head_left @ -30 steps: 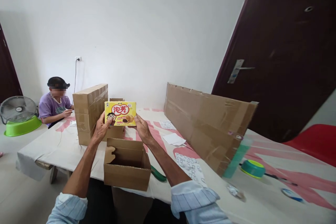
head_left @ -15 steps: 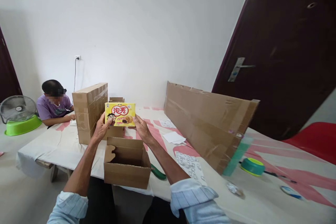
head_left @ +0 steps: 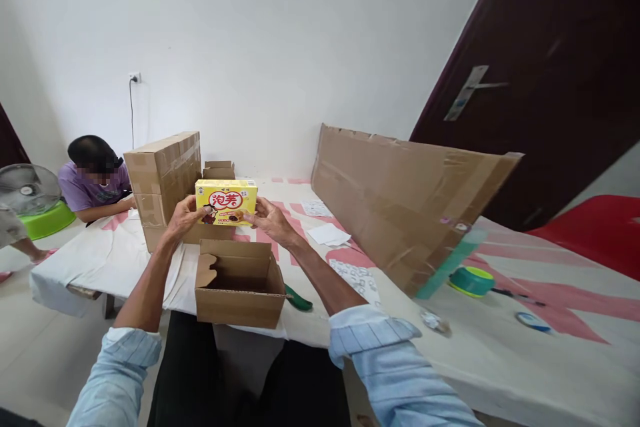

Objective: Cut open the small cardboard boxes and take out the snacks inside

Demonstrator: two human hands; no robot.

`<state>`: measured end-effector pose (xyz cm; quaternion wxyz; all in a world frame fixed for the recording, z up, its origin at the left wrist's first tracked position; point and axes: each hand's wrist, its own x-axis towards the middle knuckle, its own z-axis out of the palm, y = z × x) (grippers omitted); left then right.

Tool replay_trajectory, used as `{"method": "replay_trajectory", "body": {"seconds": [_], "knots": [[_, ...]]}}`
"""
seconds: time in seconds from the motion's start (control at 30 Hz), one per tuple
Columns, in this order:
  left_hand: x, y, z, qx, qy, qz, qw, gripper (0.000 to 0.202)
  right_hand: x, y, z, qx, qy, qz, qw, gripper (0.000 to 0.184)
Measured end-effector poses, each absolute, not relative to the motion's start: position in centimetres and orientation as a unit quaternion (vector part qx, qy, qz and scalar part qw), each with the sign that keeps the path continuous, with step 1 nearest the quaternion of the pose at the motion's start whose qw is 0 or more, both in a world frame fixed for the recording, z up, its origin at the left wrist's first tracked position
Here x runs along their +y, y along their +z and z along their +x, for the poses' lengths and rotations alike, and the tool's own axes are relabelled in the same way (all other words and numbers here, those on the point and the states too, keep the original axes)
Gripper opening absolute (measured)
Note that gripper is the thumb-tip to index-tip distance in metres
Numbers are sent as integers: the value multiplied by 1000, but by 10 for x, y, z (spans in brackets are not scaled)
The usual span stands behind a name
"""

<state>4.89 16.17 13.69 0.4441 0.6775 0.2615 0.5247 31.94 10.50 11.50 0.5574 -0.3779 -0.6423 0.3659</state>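
Note:
A yellow snack box (head_left: 225, 203) with a red and white label is held up in front of me, its printed front facing me. My left hand (head_left: 184, 216) grips its left end, thumb on the front. At the right end my right hand (head_left: 270, 219) pinches it, fingers behind partly hidden. Below the snack box, an open cardboard carton (head_left: 237, 308) stands at the near table edge, flaps up; the visible inside is dark. Touching or close to the carton's right side lies a green curved object (head_left: 299, 300), whose kind I cannot tell.
Stacked cardboard boxes (head_left: 163, 180) stand left, another open carton (head_left: 219, 170) behind. A large cardboard panel (head_left: 400, 207) stands on the right of the table (head_left: 500, 360). Papers (head_left: 329, 235), a tape roll (head_left: 473, 281) and a person (head_left: 95, 177) at the left are visible.
My view has tilted down somewhat. The snack box has tipped so its top face shows, and my right hand's fingers have shifted on its end. A leg has appeared at the far left.

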Motion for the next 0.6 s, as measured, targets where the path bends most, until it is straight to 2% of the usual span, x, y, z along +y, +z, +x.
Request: {"method": "replay_trajectory", "body": {"seconds": [0.17, 0.33, 0.6], "knots": [[179, 123, 19, 272, 567, 640, 442, 67, 86, 94, 349, -666, 377, -432, 477, 70], [181, 75, -7, 315, 572, 603, 458, 63, 56, 61, 370, -670, 411, -479, 392, 68], [188, 8, -8, 367, 535, 588, 483, 61, 40, 63, 369, -698, 420, -472, 337, 54]]}}
